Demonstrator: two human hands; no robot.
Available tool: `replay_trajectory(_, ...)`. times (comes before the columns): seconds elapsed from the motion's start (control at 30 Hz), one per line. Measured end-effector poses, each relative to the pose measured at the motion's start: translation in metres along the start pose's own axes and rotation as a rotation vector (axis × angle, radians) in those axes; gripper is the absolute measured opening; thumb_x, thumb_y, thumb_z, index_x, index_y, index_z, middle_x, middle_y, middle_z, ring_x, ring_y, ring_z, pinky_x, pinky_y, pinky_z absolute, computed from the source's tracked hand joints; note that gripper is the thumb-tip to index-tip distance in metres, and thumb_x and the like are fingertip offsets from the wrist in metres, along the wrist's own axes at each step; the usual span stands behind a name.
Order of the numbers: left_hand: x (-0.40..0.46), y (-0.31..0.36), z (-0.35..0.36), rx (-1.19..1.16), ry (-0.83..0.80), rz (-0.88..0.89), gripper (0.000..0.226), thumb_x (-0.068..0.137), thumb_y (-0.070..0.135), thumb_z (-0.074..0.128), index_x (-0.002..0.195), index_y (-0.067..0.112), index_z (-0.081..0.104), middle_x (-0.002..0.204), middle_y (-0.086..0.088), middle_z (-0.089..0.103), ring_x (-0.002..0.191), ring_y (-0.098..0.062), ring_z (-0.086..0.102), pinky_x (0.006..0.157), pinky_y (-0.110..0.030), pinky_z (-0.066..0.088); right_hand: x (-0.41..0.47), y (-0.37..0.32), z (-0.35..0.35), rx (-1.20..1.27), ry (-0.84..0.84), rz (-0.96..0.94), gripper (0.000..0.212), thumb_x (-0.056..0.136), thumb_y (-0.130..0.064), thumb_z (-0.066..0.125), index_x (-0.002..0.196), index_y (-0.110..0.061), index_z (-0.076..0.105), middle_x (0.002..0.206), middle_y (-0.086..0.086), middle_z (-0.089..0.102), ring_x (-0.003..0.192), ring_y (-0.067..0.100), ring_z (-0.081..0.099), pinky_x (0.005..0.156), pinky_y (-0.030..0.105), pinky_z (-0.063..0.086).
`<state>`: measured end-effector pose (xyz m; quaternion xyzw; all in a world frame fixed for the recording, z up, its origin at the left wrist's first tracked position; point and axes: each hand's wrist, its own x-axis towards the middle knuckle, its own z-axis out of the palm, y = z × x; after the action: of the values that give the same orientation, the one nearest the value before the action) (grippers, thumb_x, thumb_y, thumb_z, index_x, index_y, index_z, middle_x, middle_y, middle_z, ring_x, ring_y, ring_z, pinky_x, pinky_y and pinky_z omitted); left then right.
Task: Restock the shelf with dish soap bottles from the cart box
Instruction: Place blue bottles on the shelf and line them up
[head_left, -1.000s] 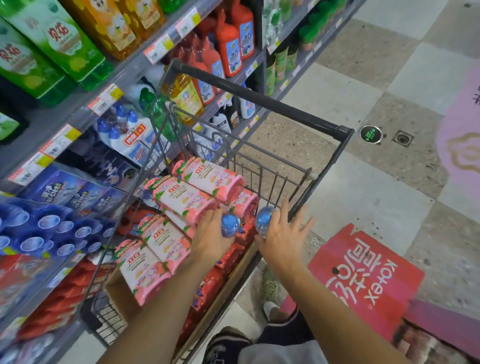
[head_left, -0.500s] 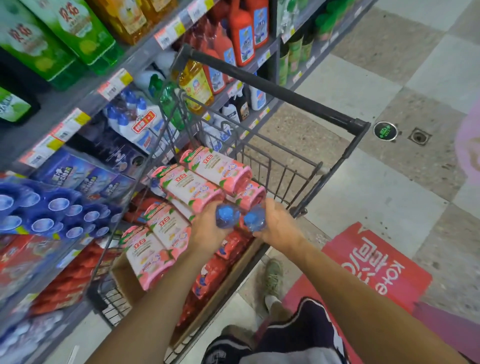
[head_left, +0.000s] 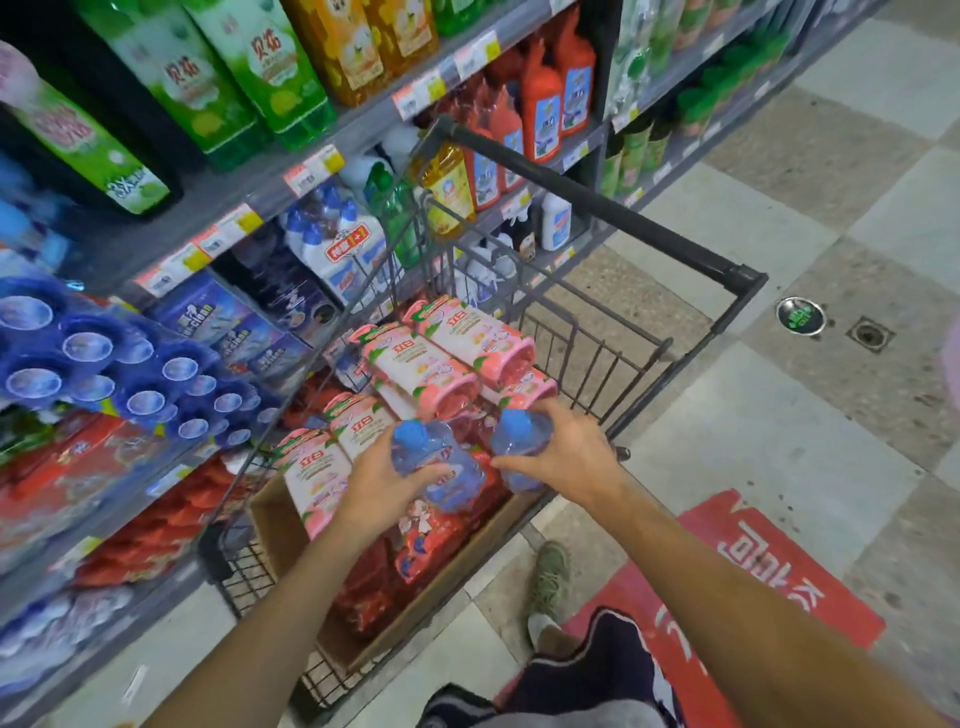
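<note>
Two blue-capped bottles are up out of the cardboard box (head_left: 280, 525), one in each hand. The left hand (head_left: 382, 491) has its fingers curled round the body of the left blue bottle (head_left: 434, 457), thumb across the front, cap pointing up and away from the wrist. The right hand (head_left: 563, 454) wraps the right blue bottle (head_left: 519, 441) from the far side, fingers curled over its shoulder and thumb reaching under toward the other bottle. The two bottles sit just beside each other between the hands, close but whether they touch I cannot tell. Directly below both grips lie red refill pouches (head_left: 426, 545) packed in the box, which rests in the wire cart (head_left: 587, 353). Beyond the knuckles, pink-labelled bottles (head_left: 452, 353) lie on their sides, stacked across the box. Past the left hand, on its outer side, the shelf (head_left: 270, 192) holds green, orange and red bottles above and blue packs lower down. Under the right forearm, a red floor sticker (head_left: 753, 587) shows on the tiles.
</note>
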<state>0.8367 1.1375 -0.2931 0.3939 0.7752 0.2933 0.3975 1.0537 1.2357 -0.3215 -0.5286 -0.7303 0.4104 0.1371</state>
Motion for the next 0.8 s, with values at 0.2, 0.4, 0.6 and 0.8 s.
replay_trajectory(0.2,-0.061,-0.018,-0.032,-0.093,0.105,0.050,0.042,0.078,0.022,0.083,0.114,0.019,0.062,0.101,0.010,0.071,0.086,0.006,0.066,0.075,-0.016,0.052,-0.023,-0.057,0.018,0.076,0.008,-0.193,0.082,0.060,-0.059,0.087,0.121,-0.009,0.064,0.111,0.007,0.071,0.105,0.026,0.064,0.088,0.041,0.049)
replay_trajectory(0.4,-0.157,-0.048,-0.064,-0.322,0.337,0.043,0.058,0.072,0.021,0.087,0.120,0.021,0.056,0.116,0.007,0.068,0.104,-0.003,0.066,0.082,-0.019,0.053,-0.064,-0.111,0.043,0.141,-0.209,-0.310,0.073,0.067,-0.054,0.086,0.127,-0.019,0.063,0.100,-0.013,0.065,0.089,0.005,0.060,0.073,0.020,0.047)
replay_trajectory(0.6,-0.265,-0.084,-0.113,-0.544,0.736,-0.030,0.059,0.064,0.031,0.091,0.109,0.016,0.055,0.102,0.004,0.067,0.087,0.001,0.066,0.074,-0.013,0.050,-0.111,-0.197,0.100,0.185,-0.465,-0.500,0.066,0.069,-0.048,0.087,0.125,-0.018,0.066,0.117,-0.010,0.068,0.104,0.002,0.060,0.084,0.011,0.046)
replay_trajectory(0.8,-0.356,-0.113,-0.168,-0.662,1.094,-0.032,0.034,0.082,0.001,0.074,0.108,0.013,0.055,0.087,0.002,0.064,0.062,0.009,0.061,0.059,-0.007,0.046,-0.174,-0.299,0.167,0.204,-0.712,-0.680,0.038,0.074,-0.040,0.085,0.102,-0.022,0.067,0.095,-0.013,0.075,0.091,0.008,0.069,0.086,0.028,0.056)
